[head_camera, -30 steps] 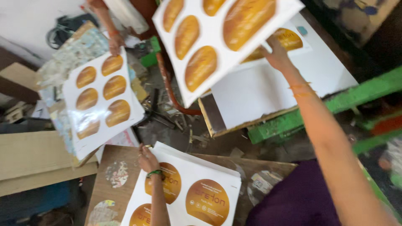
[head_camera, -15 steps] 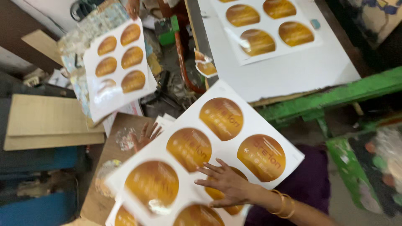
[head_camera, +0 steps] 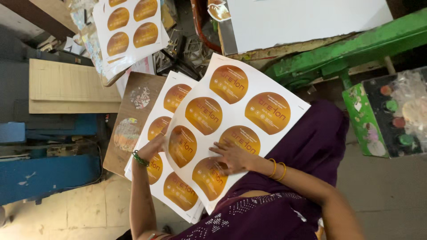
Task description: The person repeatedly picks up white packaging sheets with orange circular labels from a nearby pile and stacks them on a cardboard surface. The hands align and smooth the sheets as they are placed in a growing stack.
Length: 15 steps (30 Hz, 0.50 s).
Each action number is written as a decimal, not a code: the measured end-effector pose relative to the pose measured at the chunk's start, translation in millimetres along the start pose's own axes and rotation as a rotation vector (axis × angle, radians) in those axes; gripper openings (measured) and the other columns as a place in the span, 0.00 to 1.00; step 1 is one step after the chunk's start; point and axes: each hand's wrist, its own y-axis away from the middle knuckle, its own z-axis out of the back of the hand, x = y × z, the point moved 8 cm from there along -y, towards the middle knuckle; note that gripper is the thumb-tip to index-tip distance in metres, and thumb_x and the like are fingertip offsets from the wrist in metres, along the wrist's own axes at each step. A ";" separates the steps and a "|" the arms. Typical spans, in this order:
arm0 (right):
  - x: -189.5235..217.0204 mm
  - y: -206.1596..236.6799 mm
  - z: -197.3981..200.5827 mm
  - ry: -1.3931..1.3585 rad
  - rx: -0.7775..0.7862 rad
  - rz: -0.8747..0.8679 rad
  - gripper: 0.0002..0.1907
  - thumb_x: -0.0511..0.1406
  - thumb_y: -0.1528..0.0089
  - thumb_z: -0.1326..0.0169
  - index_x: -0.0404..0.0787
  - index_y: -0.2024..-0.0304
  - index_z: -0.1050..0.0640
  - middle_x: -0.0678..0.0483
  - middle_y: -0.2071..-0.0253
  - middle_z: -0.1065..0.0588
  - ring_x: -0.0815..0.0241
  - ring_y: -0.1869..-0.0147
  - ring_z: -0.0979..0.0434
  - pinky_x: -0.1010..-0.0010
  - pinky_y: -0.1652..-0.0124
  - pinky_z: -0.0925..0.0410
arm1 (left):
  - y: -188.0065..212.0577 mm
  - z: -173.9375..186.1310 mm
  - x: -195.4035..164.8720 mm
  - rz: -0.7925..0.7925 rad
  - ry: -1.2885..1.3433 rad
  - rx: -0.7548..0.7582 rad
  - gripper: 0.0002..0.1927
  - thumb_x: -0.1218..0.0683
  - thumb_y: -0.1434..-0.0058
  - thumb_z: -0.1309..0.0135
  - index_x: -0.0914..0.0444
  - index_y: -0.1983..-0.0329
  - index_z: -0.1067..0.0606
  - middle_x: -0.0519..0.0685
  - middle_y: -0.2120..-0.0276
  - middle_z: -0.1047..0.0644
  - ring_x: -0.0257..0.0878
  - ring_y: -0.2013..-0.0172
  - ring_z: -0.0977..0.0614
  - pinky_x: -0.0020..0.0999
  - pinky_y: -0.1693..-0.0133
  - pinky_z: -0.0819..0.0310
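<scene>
**Sheet of round labels being laid onto the stack**

Sheet [head_camera: 235, 124] of white paper, printed with six round orange-brown labels, lies tilted across the person's lap, partly covering the stack of like sheets [head_camera: 167, 178] beneath it. Its long axis runs slantwise, from the corner near the person's body up toward the far corner by the green frame [head_camera: 356, 44].

The right hand [head_camera: 231, 158] rests flat on the sheet, fingers [head_camera: 218, 149] spread and pressing rather than gripping. The left hand [head_camera: 153, 149] reaches to the sheet's left edge, fingers loosely curled at it; whether they pinch the edge or only touch it cannot be told.

Judging by this, the step is squaring the top sheet over the stack; next it needs turning until its edges match those below.

Beyond the left fingers lies a brown board [head_camera: 133, 120], with another printed sheet [head_camera: 129, 31] farther off. A white surface [head_camera: 302, 18] stands beyond the sheet's far corner.
</scene>
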 end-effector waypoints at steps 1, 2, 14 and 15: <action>-2.4 0.1 -1.6 -0.011 0.052 -0.023 0.40 0.61 0.39 0.55 0.55 0.28 0.37 0.45 0.22 0.50 0.44 0.19 0.59 0.38 0.28 0.64 | 0.6 -10.7 -0.8 -0.008 -0.045 0.031 0.25 0.46 0.39 0.45 0.64 0.43 0.25 0.63 0.57 0.18 0.53 0.57 0.17 0.49 0.54 0.24; -1.8 0.3 1.5 -0.008 0.050 -0.025 0.40 0.62 0.38 0.55 0.55 0.28 0.37 0.45 0.23 0.49 0.43 0.19 0.58 0.38 0.29 0.63 | 0.1 -20.0 -1.2 -0.008 -0.105 0.042 0.26 0.46 0.40 0.44 0.65 0.43 0.25 0.63 0.58 0.18 0.53 0.57 0.16 0.49 0.55 0.24; -112.7 53.1 81.3 0.328 -0.415 -0.437 0.34 0.34 0.41 0.45 0.33 0.31 0.32 0.38 0.37 0.31 0.38 0.36 0.32 0.48 0.39 0.38 | 105.0 138.6 102.0 0.364 -0.331 -0.439 0.21 0.53 0.43 0.40 0.67 0.49 0.21 0.65 0.59 0.19 0.56 0.57 0.17 0.49 0.57 0.24; -120.7 60.4 94.3 0.400 -0.503 -0.418 0.34 0.33 0.41 0.44 0.34 0.32 0.33 0.33 0.34 0.33 0.36 0.38 0.33 0.48 0.37 0.39 | 117.8 141.5 110.2 0.407 -0.324 -0.437 0.21 0.53 0.43 0.42 0.66 0.47 0.21 0.65 0.59 0.18 0.55 0.57 0.16 0.49 0.57 0.23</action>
